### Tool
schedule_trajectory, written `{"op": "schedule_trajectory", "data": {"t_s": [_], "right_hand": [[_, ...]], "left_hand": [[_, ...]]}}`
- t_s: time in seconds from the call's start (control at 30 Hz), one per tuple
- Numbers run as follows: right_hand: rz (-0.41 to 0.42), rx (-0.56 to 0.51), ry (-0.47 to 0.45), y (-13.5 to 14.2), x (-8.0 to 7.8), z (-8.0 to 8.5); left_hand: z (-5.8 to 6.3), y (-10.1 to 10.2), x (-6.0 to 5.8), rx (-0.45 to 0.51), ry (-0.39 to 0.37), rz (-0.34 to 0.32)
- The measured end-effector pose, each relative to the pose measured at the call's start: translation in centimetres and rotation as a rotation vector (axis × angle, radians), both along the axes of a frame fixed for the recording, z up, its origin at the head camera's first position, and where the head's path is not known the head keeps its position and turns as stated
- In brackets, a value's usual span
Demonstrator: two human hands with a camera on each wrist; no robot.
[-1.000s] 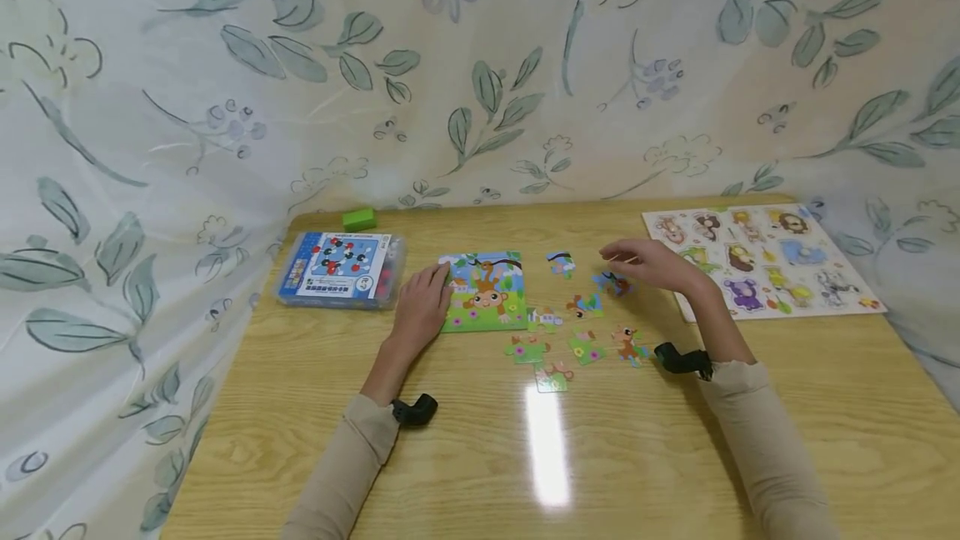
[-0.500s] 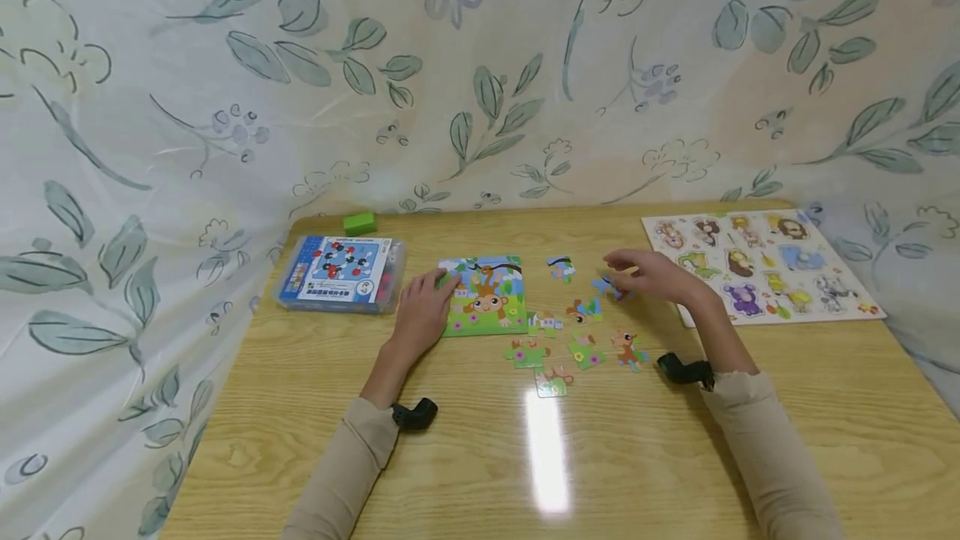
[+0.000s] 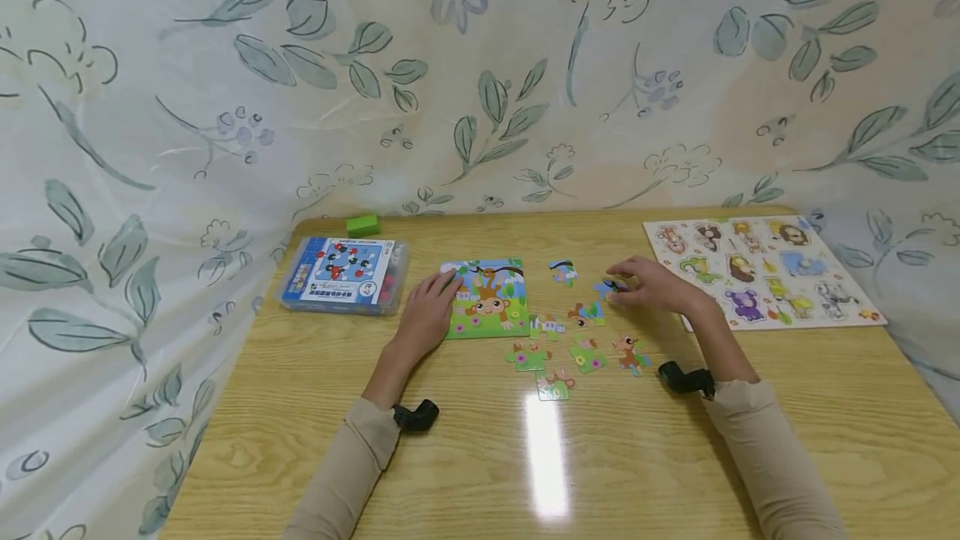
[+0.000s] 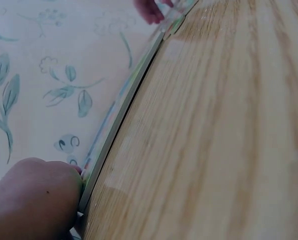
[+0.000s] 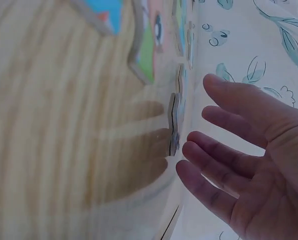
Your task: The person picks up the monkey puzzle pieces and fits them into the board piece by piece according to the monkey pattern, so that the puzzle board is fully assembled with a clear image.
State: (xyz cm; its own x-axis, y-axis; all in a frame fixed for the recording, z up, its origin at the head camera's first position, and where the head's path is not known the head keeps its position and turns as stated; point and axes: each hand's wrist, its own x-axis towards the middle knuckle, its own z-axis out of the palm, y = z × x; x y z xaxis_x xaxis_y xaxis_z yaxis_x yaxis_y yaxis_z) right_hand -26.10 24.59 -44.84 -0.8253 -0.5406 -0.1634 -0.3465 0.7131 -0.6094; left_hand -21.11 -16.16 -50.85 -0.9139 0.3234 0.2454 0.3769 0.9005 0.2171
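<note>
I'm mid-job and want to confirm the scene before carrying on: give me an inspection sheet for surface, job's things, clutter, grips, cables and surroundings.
Surface: wood-grain table, with a glare streak on its near part.
Job's things: monkey board lying flat; loose puzzle pieces spread mainly to its right.
Clutter: clear case on the left, green block beyond it, animal board on the right.
Left grip: rests at the monkey board's left edge.
Right grip: holds nothing, close to a blue piece; contact unclear.
Cables: nothing seen.
Surroundings: floral cloth behind the table.

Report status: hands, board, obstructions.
Left hand at left edge of board. Right hand open over blue piece. Board lies flat. Loose pieces between right hand and board.
</note>
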Motion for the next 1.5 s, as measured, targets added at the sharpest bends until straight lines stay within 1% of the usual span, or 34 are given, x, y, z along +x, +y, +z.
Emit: {"op": "schedule_trajectory", "data": {"t_s": [0.17, 0.4, 0.63, 0.77, 0.93, 1.17, 1.33, 1.5], "right_hand": [[0.015, -0.004, 0.001, 0.0, 0.0, -0.1], [0.010, 0.012, 0.006, 0.2, 0.0, -0.4], [0.030, 0.023, 0.029, 0.2, -0.3, -0.5], [0.032, 0.029, 0.030, 0.1, -0.3, -0.8], [0.003, 0.043, 0.017, 0.0, -0.1, -1.0], [-0.017, 0.043, 0.033, -0.4, 0.2, -0.8], [-0.024, 0.041, 0.039, -0.4, 0.3, -0.7], [-0.026, 0.044, 0.035, -0.5, 0.2, -0.8]], "left_hand": [[0.0, 0.0, 0.0, -0.017, -0.016, -0.010], [-0.3, -0.1, 0.1, -0.017, 0.005, -0.017], [0.0, 0.0, 0.1, 0.025, 0.039, -0.011], [0.0, 0.0, 0.1, 0.030, 0.031, -0.012], [-0.1, 0.0, 0.1, 0.034, 0.032, -0.013], [-0.3, 0.1, 0.1, -0.008, 0.059, -0.024], [-0.3, 0.1, 0.1, 0.019, 0.056, -0.020], [-0.2, 0.1, 0.1, 0.014, 0.056, -0.019]]}}
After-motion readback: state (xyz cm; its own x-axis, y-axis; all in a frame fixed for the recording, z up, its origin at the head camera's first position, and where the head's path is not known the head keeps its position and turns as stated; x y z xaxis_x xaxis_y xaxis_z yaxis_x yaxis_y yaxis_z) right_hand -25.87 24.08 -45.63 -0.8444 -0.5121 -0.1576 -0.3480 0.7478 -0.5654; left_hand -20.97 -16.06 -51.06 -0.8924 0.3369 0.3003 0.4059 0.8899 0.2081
